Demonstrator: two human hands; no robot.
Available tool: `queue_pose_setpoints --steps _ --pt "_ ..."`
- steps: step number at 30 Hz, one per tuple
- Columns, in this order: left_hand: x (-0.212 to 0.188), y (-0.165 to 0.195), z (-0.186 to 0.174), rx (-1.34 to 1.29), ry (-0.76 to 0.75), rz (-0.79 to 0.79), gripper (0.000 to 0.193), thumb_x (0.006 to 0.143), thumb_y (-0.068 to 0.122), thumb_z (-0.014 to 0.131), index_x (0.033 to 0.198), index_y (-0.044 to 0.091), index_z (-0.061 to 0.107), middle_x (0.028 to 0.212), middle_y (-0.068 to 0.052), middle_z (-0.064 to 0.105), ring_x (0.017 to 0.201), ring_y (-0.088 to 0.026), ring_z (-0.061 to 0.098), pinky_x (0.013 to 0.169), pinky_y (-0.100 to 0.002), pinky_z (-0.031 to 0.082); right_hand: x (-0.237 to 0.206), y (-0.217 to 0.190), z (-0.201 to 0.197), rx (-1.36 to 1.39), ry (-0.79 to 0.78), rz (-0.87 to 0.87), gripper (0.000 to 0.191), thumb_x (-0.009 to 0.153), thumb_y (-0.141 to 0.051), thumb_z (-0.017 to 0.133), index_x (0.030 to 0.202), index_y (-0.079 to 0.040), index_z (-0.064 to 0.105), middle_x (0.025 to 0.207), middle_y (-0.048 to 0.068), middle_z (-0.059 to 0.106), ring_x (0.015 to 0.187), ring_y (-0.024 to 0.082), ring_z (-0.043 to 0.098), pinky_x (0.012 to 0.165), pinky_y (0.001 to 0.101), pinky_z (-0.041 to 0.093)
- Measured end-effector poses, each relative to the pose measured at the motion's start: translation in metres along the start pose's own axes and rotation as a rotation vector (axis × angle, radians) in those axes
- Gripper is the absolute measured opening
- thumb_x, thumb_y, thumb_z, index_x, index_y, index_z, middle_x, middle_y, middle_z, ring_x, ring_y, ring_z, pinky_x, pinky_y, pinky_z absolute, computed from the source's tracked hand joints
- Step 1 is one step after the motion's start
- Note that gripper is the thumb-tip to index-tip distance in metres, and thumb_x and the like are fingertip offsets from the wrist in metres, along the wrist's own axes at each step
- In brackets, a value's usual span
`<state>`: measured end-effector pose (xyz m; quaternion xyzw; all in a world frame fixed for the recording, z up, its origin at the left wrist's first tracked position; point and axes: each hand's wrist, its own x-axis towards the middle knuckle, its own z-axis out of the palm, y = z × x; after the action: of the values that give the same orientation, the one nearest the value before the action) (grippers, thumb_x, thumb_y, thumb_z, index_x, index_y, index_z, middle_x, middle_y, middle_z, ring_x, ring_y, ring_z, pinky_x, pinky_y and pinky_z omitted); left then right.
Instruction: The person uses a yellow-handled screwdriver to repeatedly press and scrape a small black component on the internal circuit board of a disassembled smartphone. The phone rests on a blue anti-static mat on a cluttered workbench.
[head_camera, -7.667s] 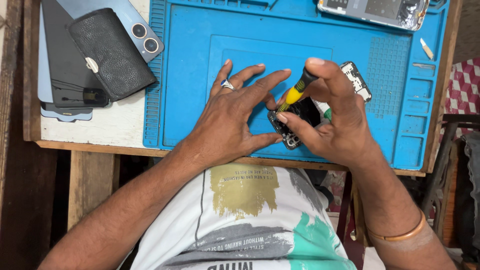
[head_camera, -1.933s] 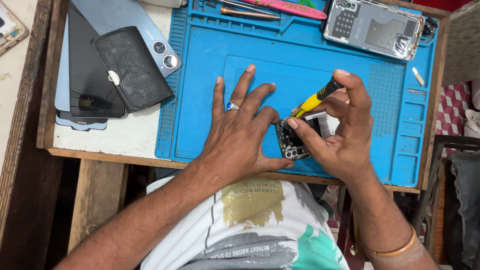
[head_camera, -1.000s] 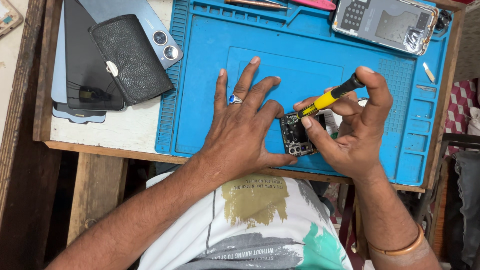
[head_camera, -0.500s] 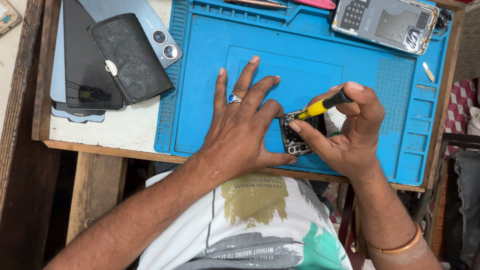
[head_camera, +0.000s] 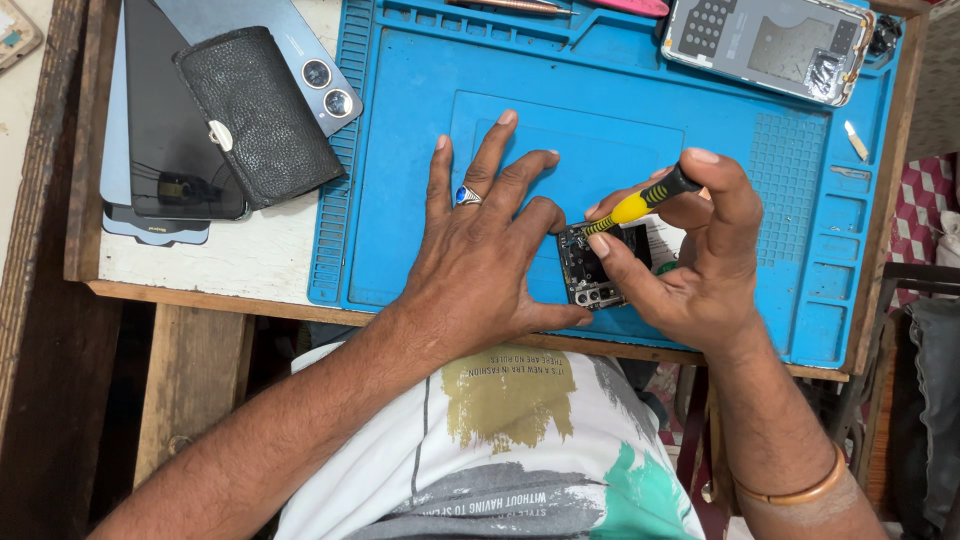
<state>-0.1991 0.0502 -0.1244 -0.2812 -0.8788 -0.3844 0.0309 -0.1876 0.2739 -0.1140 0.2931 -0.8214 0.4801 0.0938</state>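
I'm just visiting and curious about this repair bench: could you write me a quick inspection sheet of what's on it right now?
Surface: blue repair mat on a wooden table.
Job's things: small phone circuit board on the mat; yellow-handled screwdriver, tip on the board.
Clutter: opened phone body at the mat's top right; stacked phones and a black leather pouch at left; tools along the mat's top edge.
Grippers: left hand, with a blue-stone ring, flat on the mat, steadying the board; right hand holds the screwdriver.
Cables: nothing seen.
Surroundings: the person's white printed shirt; red checked cloth at right.
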Motion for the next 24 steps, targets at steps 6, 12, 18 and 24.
queue_pose_setpoints --steps 6,12,18,24 --pt "0.0012 0.0005 0.0 -0.009 -0.007 -0.006 0.07 0.055 0.058 0.095 0.096 0.006 0.072 0.144 -0.02 0.048 0.152 -0.043 0.013 0.113 -0.083 0.0 -0.001 0.0012 0.0008 -0.01 -0.018 -0.03 0.085 0.097 0.011 0.073 0.156 -0.019 0.019 0.124 0.01 0.054 0.105 0.025 0.073 0.094 0.0387 0.064" --pt "0.0008 0.0002 0.0005 -0.006 -0.001 -0.004 0.07 0.056 0.058 0.095 0.096 0.006 0.071 0.145 -0.019 0.048 0.152 -0.043 0.013 0.113 -0.083 0.001 0.0011 -0.0002 0.0002 -0.01 -0.045 -0.038 0.082 0.098 0.011 0.07 0.155 -0.019 0.019 0.125 0.01 0.055 0.107 0.027 0.074 0.093 0.0398 0.065" --pt "0.0006 0.0 0.0006 0.0 0.006 0.005 0.072 0.056 0.059 0.095 0.098 0.006 0.071 0.144 -0.02 0.048 0.152 -0.043 0.013 0.113 -0.083 0.001 0.0039 -0.0012 0.0 -0.002 -0.034 -0.048 0.082 0.095 0.011 0.069 0.153 -0.019 0.018 0.121 0.016 0.055 0.109 0.028 0.074 0.091 0.0393 0.065" --pt "0.0007 -0.0005 0.0016 -0.001 0.0 0.002 0.072 0.056 0.061 0.094 0.097 0.007 0.072 0.145 -0.019 0.048 0.152 -0.043 0.013 0.113 -0.083 0.001 0.0051 0.0003 0.0 -0.07 0.001 -0.042 0.1 0.09 0.005 0.087 0.158 -0.02 0.018 0.113 0.014 0.064 0.1 0.023 0.072 0.084 0.0329 0.062"
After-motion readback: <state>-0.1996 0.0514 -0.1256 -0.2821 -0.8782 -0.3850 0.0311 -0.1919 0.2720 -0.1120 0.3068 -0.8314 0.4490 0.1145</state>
